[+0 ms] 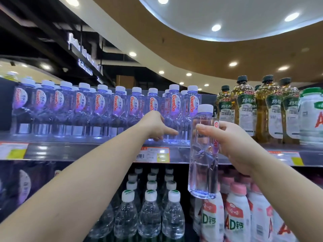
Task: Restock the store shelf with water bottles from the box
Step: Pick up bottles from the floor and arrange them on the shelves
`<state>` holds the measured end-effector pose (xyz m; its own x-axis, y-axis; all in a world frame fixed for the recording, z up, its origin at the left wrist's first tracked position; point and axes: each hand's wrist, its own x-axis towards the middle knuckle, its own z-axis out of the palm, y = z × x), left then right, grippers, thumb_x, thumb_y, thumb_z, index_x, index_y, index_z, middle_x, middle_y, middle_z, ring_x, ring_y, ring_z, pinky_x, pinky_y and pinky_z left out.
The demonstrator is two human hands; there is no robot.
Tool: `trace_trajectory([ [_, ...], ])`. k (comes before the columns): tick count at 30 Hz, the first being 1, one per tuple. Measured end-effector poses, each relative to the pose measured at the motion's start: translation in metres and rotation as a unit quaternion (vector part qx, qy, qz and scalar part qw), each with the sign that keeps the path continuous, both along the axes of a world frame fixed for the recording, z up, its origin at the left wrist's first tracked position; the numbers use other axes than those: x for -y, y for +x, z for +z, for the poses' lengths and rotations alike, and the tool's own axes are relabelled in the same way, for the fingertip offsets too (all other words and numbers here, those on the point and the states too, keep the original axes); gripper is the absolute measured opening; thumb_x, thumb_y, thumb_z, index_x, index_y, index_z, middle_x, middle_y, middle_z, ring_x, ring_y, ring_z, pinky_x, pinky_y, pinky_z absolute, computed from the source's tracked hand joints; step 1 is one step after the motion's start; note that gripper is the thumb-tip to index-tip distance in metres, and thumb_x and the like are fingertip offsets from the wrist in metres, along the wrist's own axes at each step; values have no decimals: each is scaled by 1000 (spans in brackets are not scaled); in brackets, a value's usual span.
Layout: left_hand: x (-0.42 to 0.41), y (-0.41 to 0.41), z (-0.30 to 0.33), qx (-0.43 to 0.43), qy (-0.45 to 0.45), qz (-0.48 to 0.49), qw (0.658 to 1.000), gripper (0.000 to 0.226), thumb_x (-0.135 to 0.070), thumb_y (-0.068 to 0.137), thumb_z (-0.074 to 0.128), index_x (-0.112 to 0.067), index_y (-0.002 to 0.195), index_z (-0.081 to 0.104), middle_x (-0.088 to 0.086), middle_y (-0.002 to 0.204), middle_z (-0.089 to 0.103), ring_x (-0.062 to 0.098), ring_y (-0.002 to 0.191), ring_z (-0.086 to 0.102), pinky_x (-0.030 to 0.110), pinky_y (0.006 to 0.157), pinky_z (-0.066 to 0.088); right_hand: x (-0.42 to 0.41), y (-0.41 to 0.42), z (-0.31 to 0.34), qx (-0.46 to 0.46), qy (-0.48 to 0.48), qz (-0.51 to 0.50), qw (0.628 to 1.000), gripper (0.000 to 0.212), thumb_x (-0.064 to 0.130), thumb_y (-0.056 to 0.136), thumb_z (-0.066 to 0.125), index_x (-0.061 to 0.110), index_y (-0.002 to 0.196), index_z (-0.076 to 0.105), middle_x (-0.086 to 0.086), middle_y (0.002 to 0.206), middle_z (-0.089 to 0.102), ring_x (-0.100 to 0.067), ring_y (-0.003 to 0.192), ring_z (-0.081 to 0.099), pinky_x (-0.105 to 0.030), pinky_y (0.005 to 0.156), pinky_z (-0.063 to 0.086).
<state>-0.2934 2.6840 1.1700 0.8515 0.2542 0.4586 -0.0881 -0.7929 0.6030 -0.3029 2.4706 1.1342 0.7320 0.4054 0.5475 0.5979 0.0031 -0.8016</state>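
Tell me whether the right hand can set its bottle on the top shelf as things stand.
Probably yes. The right hand holds its bottle upright just in front of the shelf, beside the end of the water row. The left hand is reaching in among those bottles, which seems to clear a spot.

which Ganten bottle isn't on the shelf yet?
The Ganten water bottle gripped by the right hand, held upright in front of the shelf edge. The other Ganten bottles all stand in rows on the shelf.
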Motion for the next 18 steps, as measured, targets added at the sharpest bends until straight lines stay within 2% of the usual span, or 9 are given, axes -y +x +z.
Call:
trace_trajectory([
  [2, 2, 1, 0, -1, 7, 4, 1000, 53, -35, 73, 84, -10, 100, 47, 16, 84, 67, 22, 68, 69, 30, 63, 59, 1, 2, 2, -2, 3, 4, 1000, 25, 43, 69, 74, 23, 84, 77, 3, 91, 77, -5, 67, 64, -27, 66, 44],
  [4, 1, 1, 1, -11, 3, 6, 1000, 52, -37, 73, 84, -11, 98, 46, 14, 84, 67, 20, 66, 67, 26, 53, 56, 0, 1, 7, -2, 2, 12, 1000, 24, 39, 73, 73, 19, 87, 76, 1, 90, 77, -5, 65, 67, -25, 64, 45],
  [5, 1, -1, 1, -17, 1, 4, 1000, 51, -39, 72, 84, -12, 95, 48, 15, 86, 68, 20, 67, 68, 27, 53, 57, -2, 0, 11, 1, 1, 10, 1000, 24, 39, 76, 72, 19, 89, 75, 0, 90, 77, -7, 66, 68, -25, 65, 45],
  [8, -5, -11, 4, 43, 23, 12, 999, 51, -54, 72, 79, -14, 97, 58, 10, 104, 67, 24, 91, 68, 39, 80, 59, -11, 0, 29, 20, -3, -13, 1000, 33, 45, 73, 74, 20, 94, 75, -2, 92, 77, -13, 73, 67, -33, 75, 50],
  [10, -9, -31, 9, 89, -34, -45, 994, 59, -57, 75, 73, -14, 113, 60, 2, 112, 63, 20, 99, 63, 36, 85, 55, -20, -1, 43, 23, 2, -16, 1000, 34, 46, 76, 74, 17, 95, 74, -4, 91, 76, -13, 68, 65, -34, 74, 53],
  [12, -14, -52, 14, 46, -117, -154, 980, 62, -59, 72, 74, -20, 117, 60, 1, 117, 63, 19, 100, 66, 38, 85, 58, -33, -2, 56, 26, 18, -22, 999, 38, 46, 77, 75, 14, 97, 73, -6, 88, 73, -14, 65, 62, -33, 72, 52],
  [13, -16, -60, 14, 13, -132, -193, 972, 63, -59, 69, 75, -22, 118, 60, 2, 117, 64, 20, 98, 67, 38, 83, 58, -40, -3, 61, 26, 29, -24, 999, 39, 46, 76, 76, 13, 98, 73, -7, 89, 73, -15, 68, 62, -34, 74, 52],
  [15, -17, -68, 12, -6, -109, -200, 974, 63, -54, 66, 79, -21, 116, 59, -1, 108, 65, 18, 86, 67, 38, 78, 59, -58, -4, 70, 28, 42, -16, 999, 39, 44, 74, 79, 12, 97, 73, -6, 89, 75, -19, 74, 69, -36, 80, 54],
  [18, -17, -69, 11, 52, -86, -156, 983, 42, -41, 71, 81, -20, 101, 60, -5, 79, 58, 13, 67, 57, 31, 63, 57, -82, -4, 78, 43, 28, -21, 998, 50, 52, 64, 83, 14, 94, 74, -9, 95, 77, -26, 90, 73, -44, 89, 57],
])
